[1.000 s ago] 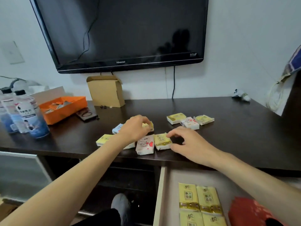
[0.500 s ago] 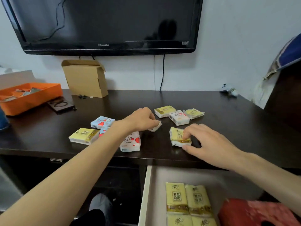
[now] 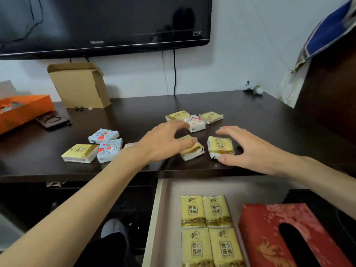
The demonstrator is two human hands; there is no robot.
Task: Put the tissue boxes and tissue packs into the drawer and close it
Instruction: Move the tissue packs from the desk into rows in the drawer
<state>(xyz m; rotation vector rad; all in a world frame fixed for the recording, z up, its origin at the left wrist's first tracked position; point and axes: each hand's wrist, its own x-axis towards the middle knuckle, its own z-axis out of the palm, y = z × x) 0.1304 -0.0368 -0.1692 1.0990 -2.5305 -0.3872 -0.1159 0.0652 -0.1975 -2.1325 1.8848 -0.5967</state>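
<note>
1. At the far left of the dark tabletop, an orange tray is seen, with a flat dark case just beside it and an open cardboard box against the wall behind.
2. Left of the hands, three tissue packs are grouped: a yellow pack nearest the front edge, a blue pack with red hearts touching it, and a second blue pack just behind.
3. The left hand is held over the middle of the tabletop with fingers spread and curved; its thumb is laid on a yellow-and-white tissue pack, which lies tilted under the fingertips. Whether the pack is actually pinched cannot be told.
4. Behind the left hand's fingertips, a row of three packs is seen: a yellow one, a white one with red print and another yellow one, close together.
5. A yellow tissue pack with dark characters lies just right of the tilted one, between the two hands.
6. The right hand is spread open around that pack, thumb at its near corner and fingers arched over its far side; no firm grip is shown.
7. Below the tabletop edge, the open drawer is seen, holding four yellow tissue packs in a two-by-two block and, to their right, a red tissue box.
</note>
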